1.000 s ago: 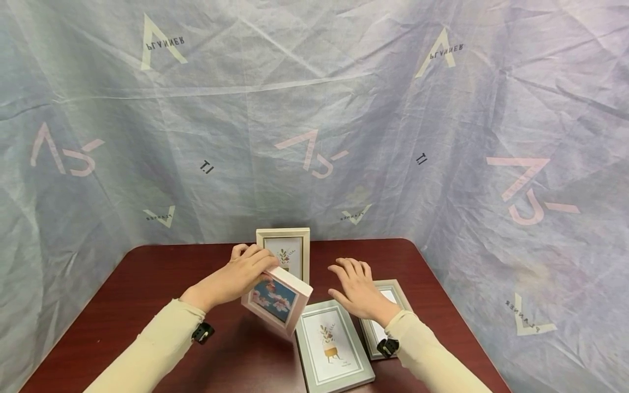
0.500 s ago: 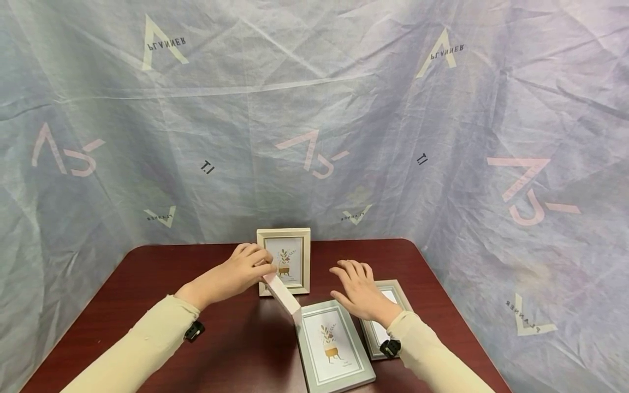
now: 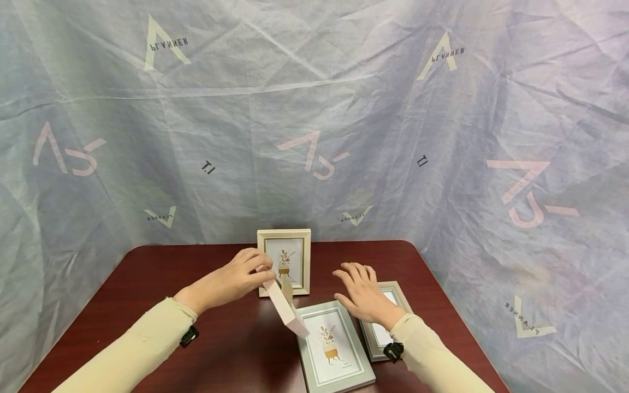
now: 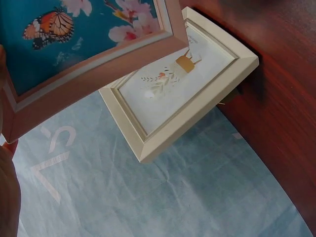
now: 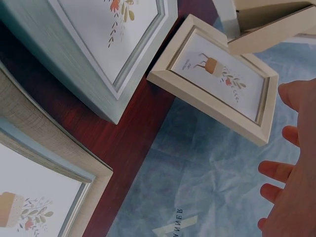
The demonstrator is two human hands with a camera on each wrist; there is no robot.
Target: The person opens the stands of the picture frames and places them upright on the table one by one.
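Note:
My left hand (image 3: 231, 279) pinches the top edge of a pink picture frame (image 3: 284, 309), held tilted over the table. The left wrist view shows its front, a butterfly and pink blossoms inside the pink border (image 4: 106, 74). In the head view it is nearly edge-on, with its back stand (image 3: 287, 288) sticking out. Behind it, a cream picture frame (image 3: 307, 256) stands upright. A grey-green picture frame (image 3: 334, 349) lies face up, its upper left corner close under the pink one. My right hand (image 3: 362, 292) hovers with spread fingers, holding nothing, and partly covers a beige picture frame (image 3: 404, 297).
The dark red table (image 3: 187, 262) has rounded far corners. A grey printed cloth (image 3: 245, 109) hangs behind it and along both sides. Black wrist cameras sit on both cuffs.
The pink frame has turned in my left hand from showing its picture to nearly edge-on, its back stand coming into view. My right hand has barely moved.

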